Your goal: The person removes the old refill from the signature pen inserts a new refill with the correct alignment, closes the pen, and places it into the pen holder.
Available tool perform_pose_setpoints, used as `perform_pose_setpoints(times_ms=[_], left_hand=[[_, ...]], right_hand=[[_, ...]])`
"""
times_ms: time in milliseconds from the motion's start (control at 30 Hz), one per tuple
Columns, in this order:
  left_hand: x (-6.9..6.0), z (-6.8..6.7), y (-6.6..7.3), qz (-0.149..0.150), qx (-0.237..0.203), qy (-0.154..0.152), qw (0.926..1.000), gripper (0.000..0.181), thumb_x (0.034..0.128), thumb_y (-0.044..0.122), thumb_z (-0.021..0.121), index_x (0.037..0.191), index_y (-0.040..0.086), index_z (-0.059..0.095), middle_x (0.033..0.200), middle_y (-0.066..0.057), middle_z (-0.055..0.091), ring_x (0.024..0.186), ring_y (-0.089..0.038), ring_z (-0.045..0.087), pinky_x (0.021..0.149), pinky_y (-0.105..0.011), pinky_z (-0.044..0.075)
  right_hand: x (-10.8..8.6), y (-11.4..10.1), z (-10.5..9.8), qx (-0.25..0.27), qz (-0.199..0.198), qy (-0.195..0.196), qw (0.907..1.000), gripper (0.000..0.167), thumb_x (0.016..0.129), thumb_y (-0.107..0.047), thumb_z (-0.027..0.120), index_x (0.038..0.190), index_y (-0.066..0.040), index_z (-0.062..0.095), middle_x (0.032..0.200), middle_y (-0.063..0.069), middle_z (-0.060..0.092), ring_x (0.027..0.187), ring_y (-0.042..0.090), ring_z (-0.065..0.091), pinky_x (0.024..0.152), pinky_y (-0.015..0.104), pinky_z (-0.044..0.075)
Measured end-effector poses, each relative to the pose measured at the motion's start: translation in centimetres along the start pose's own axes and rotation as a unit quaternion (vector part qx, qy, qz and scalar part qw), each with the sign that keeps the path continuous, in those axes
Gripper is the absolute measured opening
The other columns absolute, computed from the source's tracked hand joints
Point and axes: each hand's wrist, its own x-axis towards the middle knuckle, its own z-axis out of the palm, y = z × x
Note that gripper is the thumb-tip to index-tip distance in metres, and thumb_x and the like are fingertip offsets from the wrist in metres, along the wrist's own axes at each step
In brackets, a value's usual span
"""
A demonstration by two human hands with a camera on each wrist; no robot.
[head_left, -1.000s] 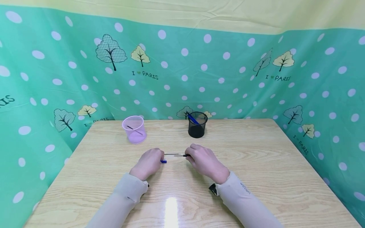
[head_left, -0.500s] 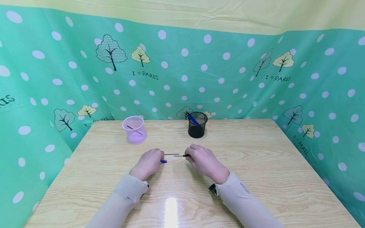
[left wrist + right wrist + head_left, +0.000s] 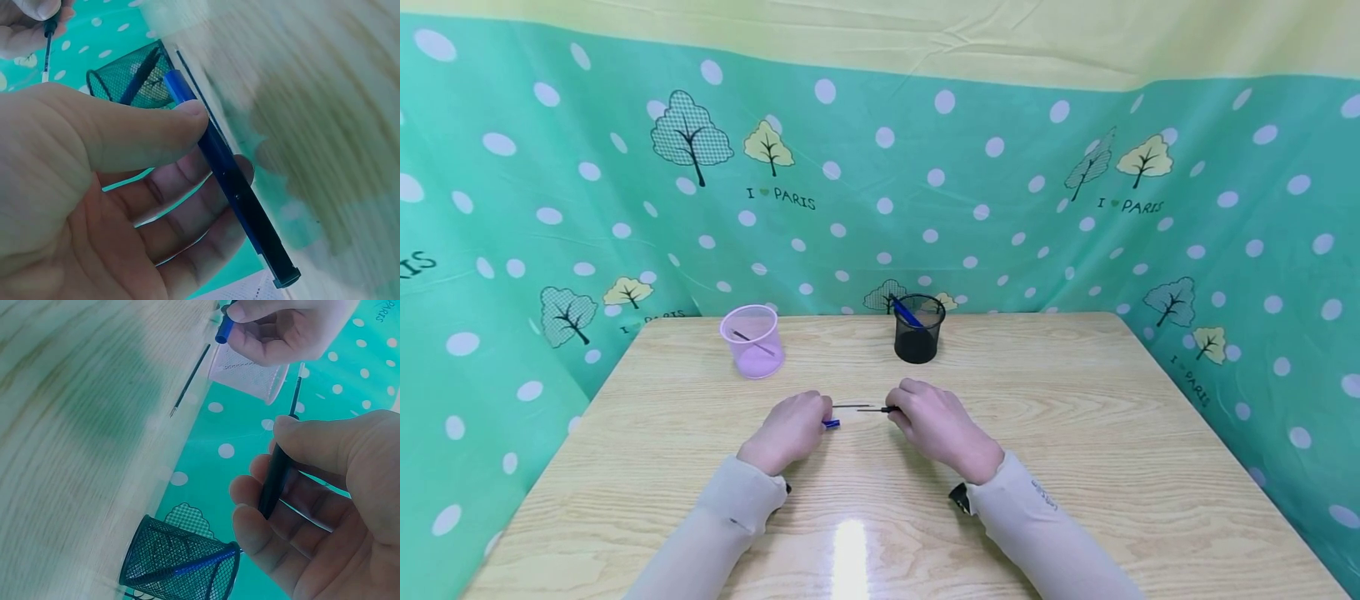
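The left hand (image 3: pixel 788 429) pinches a blue pen tube (image 3: pixel 219 156); the right hand (image 3: pixel 938 423) grips what seems a black pen piece (image 3: pixel 276 478).

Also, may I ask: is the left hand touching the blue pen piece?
Touching. The left wrist view shows the left hand with its thumb pressed directly on the blue pen piece.

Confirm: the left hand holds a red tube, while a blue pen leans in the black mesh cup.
Wrong colour: the left wrist view shows the left hand holding a blue tube. A blue pen does lean in the black mesh cup.
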Motion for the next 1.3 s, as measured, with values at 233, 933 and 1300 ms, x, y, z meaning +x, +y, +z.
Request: perform_pose_setpoints(times_ms=[233, 933, 1300], left_hand=[[-0.1, -0.3, 0.2, 0.007, -0.011, 0.007, 0.9999, 0.019, 0.0811, -0.003, 0.060, 0.072, 0.014, 0.058, 0.072, 0.002, 0.049, 0.063, -0.016, 0.045, 0.058, -0.032, 0.041], [-0.5, -1.7, 0.9, 0.027, -0.016, 0.033, 0.9990, 0.015, 0.0813, -0.001, 0.062, 0.079, 0.014, 0.063, 0.075, 0.005, 0.055, 0.067, -0.013, 0.049, 0.061, -0.033, 0.044], [-0.7, -2.2, 1.1, 0.038, -0.017, 0.039, 0.9984, 0.014, 0.0826, 0.001, 0.065, 0.086, 0.014, 0.066, 0.079, 0.004, 0.058, 0.071, -0.013, 0.053, 0.064, -0.035, 0.047]], right_hand=[[0.0, 0.0, 0.0, 0.004, -0.001, 0.000, 1.0000, 0.005, 0.089, -0.019, 0.069, 0.094, -0.017, 0.068, 0.085, -0.008, 0.057, 0.076, 0.007, 0.057, 0.061, 0.026, 0.049], [0.0, 0.0, -0.1, -0.002, 0.002, -0.008, 1.0000, 0.006, 0.088, -0.017, 0.069, 0.093, -0.016, 0.068, 0.084, -0.007, 0.059, 0.076, 0.009, 0.059, 0.062, 0.027, 0.050], [0.0, 0.2, 0.0, -0.003, 0.001, -0.015, 0.9999, 0.007, 0.088, -0.016, 0.069, 0.094, -0.015, 0.069, 0.085, -0.006, 0.059, 0.076, 0.009, 0.059, 0.063, 0.027, 0.050]])
